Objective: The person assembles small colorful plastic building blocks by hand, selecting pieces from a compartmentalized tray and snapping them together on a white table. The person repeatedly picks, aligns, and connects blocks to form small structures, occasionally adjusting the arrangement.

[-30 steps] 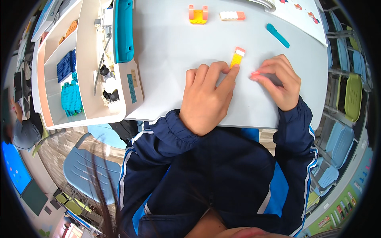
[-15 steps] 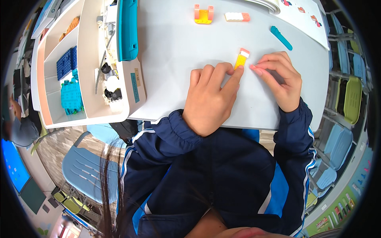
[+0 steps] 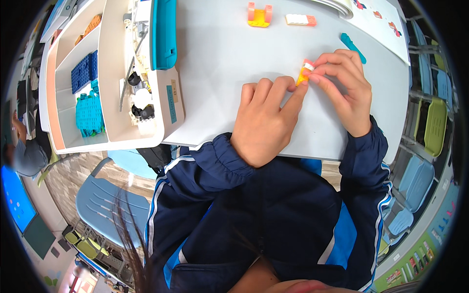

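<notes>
A short strip of joined toy building bricks (image 3: 301,78), yellow with white and coral at its far end, lies on the table between my hands. My left hand (image 3: 264,122) rests palm down, its thumb and forefinger closed on the strip's near end. My right hand (image 3: 349,90) comes in from the right, thumb and fingers pinched against the strip's white part; whether a small piece is between them is hidden. Farther off stand a yellow and coral U-shaped brick piece (image 3: 259,17) and a white and coral brick bar (image 3: 300,20). A teal brick separator (image 3: 353,48) lies beyond my right hand.
On the left, a white sorting box (image 3: 171,110) holds teal, dark blue, orange and other bricks in compartments. Its teal handle (image 3: 164,36) stands at the table side. An open booklet (image 3: 376,22) lies at the far right. Blue chairs (image 3: 110,210) stand beyond the table edge.
My right hand has moved in to the strip, its fingertips now touching the white end. The left hand keeps its hold. The whole view has shifted slightly.
</notes>
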A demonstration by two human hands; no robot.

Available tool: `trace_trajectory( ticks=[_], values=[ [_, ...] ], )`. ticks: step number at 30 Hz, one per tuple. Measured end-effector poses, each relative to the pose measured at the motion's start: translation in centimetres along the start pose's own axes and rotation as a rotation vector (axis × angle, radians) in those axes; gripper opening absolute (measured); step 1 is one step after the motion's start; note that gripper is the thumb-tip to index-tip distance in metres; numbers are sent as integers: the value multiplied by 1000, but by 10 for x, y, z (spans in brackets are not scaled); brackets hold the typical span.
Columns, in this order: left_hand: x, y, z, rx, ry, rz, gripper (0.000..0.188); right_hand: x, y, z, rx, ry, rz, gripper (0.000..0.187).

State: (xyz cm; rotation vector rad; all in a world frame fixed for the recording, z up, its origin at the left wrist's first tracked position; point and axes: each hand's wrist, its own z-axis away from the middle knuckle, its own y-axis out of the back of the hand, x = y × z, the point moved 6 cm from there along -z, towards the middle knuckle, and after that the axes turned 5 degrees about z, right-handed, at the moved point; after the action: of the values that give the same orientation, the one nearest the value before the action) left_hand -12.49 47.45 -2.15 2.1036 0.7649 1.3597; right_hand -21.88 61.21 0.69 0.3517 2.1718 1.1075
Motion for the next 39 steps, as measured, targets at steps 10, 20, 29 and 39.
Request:
trace_trajectory(
  ticks=[10,20,29,39],
  values=[
    [2,-1,-1,5,-39,-54,44,15,-9,2,7,-166,-141,18],
    [3,-3,0,8,-37,-56,44,18,-11,-1,-54,-177,-232,12],
    [4,0,-3,10,-19,-31,42,21,-16,-3,-57,-121,-275,15],
    [4,4,-3,-20,35,53,40,22,-11,1,-105,-34,-257,33]
  ],
)
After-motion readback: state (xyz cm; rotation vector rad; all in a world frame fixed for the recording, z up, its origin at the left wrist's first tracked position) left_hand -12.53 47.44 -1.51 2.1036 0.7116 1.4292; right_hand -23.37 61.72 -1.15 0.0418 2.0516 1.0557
